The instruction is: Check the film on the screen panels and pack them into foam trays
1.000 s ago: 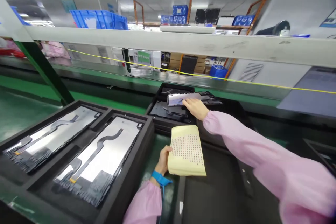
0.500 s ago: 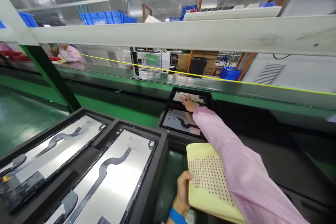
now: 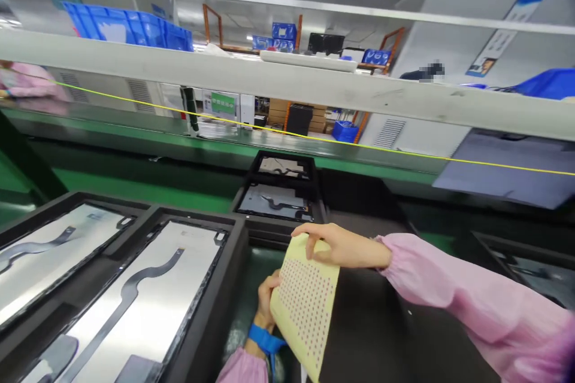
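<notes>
My left hand (image 3: 268, 298), with a blue band (image 3: 266, 340) at the wrist, grips the left edge of a yellow sheet (image 3: 305, 305) covered with rows of small red dots. The sheet is tilted, its lower corner pointing down. My right hand (image 3: 326, 242) bends over the sheet's top edge with fingers closed against it; whether a single dot is between the fingertips is too small to tell. To the left, flat panels with silvery backs and dark ribbon cables, such as this panel (image 3: 148, 287), lie in a black tray (image 3: 233, 251).
Farther off, a second black tray (image 3: 238, 197) holds two similar panels, the nearer panel (image 3: 274, 200) showing its cable. A dark surface (image 3: 381, 323) extends right. A shelf beam (image 3: 269, 81) and a yellow cord (image 3: 251, 124) cross ahead. A co-worker (image 3: 33, 84) is at far left.
My right hand has come back from the far panel to the top edge of the yellow sheet. The sheet has been tilted in my left hand. The view has swung to the right.
</notes>
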